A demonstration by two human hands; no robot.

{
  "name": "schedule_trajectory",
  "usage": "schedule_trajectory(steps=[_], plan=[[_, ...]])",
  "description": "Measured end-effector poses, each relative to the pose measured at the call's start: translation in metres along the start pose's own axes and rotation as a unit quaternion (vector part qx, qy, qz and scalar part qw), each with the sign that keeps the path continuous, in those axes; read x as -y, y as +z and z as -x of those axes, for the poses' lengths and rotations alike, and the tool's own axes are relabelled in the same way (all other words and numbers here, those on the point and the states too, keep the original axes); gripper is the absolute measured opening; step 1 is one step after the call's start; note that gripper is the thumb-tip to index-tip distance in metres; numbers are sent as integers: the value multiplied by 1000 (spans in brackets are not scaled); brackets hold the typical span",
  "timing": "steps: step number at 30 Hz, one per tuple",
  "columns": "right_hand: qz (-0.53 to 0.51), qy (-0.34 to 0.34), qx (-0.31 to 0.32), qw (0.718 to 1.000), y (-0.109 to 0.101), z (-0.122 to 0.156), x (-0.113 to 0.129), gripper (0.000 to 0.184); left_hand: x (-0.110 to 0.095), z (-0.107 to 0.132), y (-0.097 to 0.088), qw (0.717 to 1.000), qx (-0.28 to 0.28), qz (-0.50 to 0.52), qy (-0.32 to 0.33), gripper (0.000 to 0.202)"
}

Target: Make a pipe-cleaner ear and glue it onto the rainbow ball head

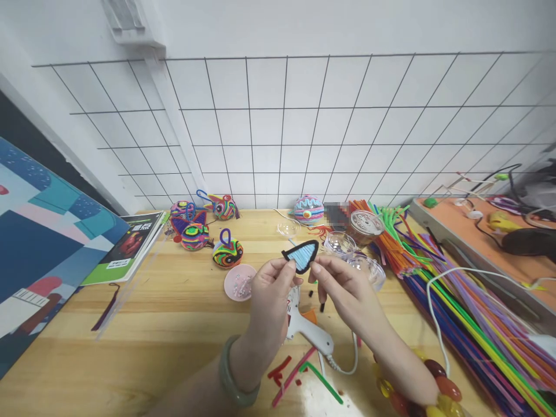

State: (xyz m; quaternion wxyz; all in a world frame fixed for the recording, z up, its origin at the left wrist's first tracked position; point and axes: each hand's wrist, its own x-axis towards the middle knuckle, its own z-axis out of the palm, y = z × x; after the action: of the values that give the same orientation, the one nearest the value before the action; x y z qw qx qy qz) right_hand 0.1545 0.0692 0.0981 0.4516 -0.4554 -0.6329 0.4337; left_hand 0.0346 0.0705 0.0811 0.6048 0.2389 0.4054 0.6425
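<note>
Between my hands is a small fin-shaped piece of light blue pipe cleaner with a black pipe-cleaner edge (302,256). My left hand (271,289) pinches its lower left side between thumb and fingers. At its lower right edge, the thumb and fingers of my right hand (341,286) also pinch it. A white hot glue gun (309,331) lies on the table below, partly hidden behind my left hand. Beside the left hand is a pink dish (232,282) with small shiny bits in it. Cut pieces of red (280,370) and green pipe cleaner (321,382) lie nearer me.
Several colourful wrapped balls (228,252) stand at the back left, and a pink and blue ball (309,209) by the wall. Clear plastic shells (340,244) sit behind my right hand. Pipe-cleaner bundles (460,307), a white cord (430,295) and an orange-topped box (478,231) occupy the right.
</note>
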Motion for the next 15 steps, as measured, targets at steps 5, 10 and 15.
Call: schedule_trajectory(steps=[5,10,15], plan=[[28,22,2,999,3,0,1,26,4,1,-2,1000,13,-5,24,9],[36,29,14,999,4,1,0,29,6,2,-2,1000,16,4,24,9],[49,30,14,998,4,1,-2,30,8,4,-2,1000,14,6,14,11]])
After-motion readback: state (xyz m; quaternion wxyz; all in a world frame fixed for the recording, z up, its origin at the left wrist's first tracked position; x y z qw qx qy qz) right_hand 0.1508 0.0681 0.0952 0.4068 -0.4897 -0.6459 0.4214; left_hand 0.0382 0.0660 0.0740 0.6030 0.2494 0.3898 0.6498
